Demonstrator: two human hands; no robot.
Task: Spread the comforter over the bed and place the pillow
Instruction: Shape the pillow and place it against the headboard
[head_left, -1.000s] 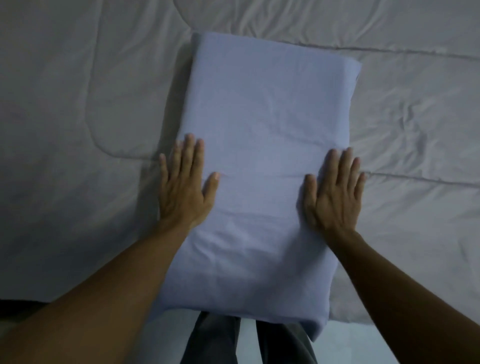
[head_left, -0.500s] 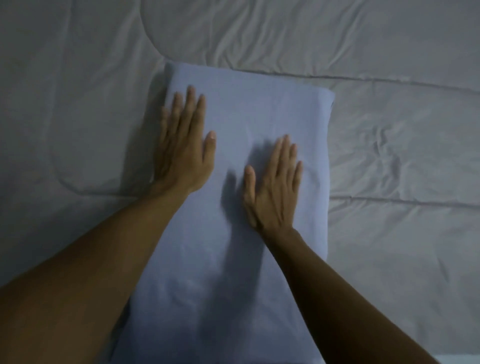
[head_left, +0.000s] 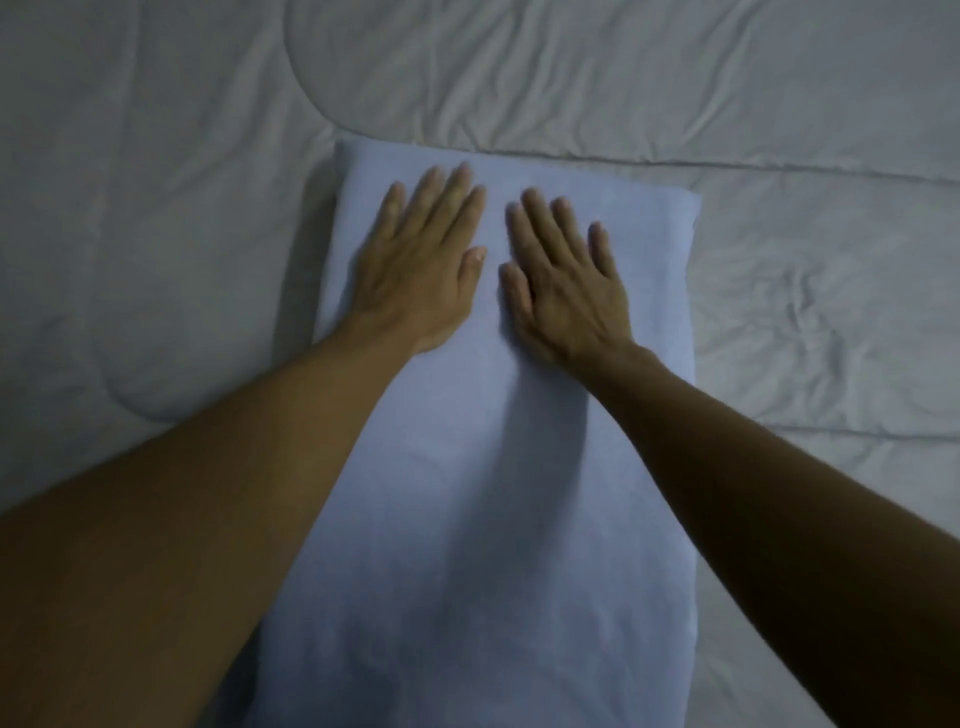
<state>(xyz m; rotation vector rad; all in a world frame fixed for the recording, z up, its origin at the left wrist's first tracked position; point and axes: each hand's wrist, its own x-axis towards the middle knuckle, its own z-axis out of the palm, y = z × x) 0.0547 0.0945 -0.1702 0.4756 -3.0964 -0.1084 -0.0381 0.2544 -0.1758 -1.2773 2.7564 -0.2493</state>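
Both hands (head_left: 418, 270) (head_left: 569, 291) flat, fingers (head_left: 447, 202) straight

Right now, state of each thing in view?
pillow: lies flat on the comforter, under both hands.
comforter: spread out, wrinkled, beneath the pillow.
left hand: flat, fingers straight, palm down on the pillow's far end.
right hand: flat, fingers straight, palm down beside the left hand.

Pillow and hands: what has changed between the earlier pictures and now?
The left hand and the right hand slid from the side edges of the pillow inward and toward its far end; they now lie close together. No grip was taken or let go. Both palms stayed flat on the pillow, which stayed lying on the comforter.
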